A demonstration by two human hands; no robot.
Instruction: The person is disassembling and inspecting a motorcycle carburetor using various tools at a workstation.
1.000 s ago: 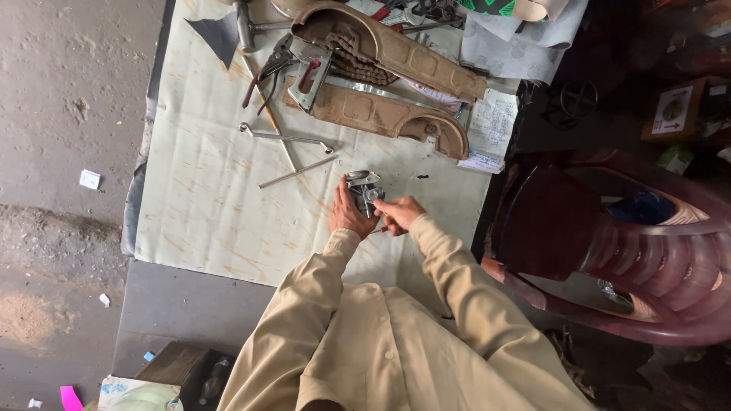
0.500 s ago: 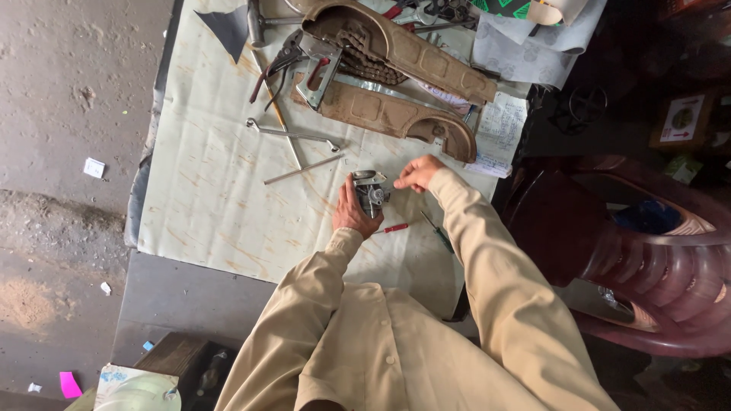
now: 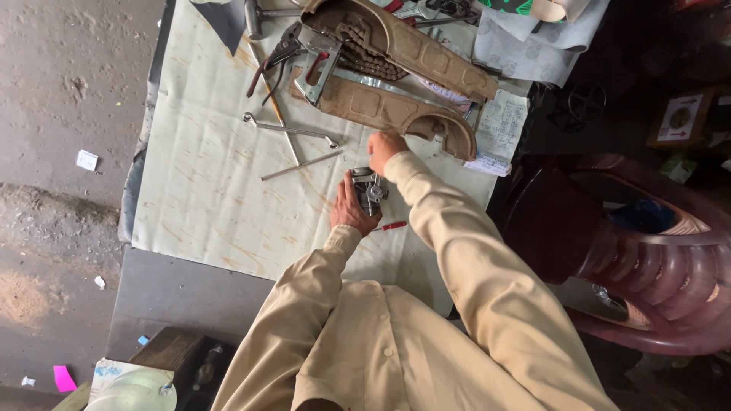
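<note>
Two hands work over a worktop (image 3: 205, 190) covered with a pale sheet. On the left side of the sheet lie a bent metal rod (image 3: 289, 131) and a thin straight rod (image 3: 301, 164). Next, the left hand (image 3: 352, 209) is curled around a small grey metal part (image 3: 371, 189), so much of the part is hidden. A red-handled screwdriver (image 3: 390, 226) peeks out beside that wrist. The right hand (image 3: 383, 146) is just above the part; I cannot tell how far open it is. Beyond it lies a long brown chain cover (image 3: 396, 114). A dark red chair (image 3: 647, 259) on the right is cut off.
</note>
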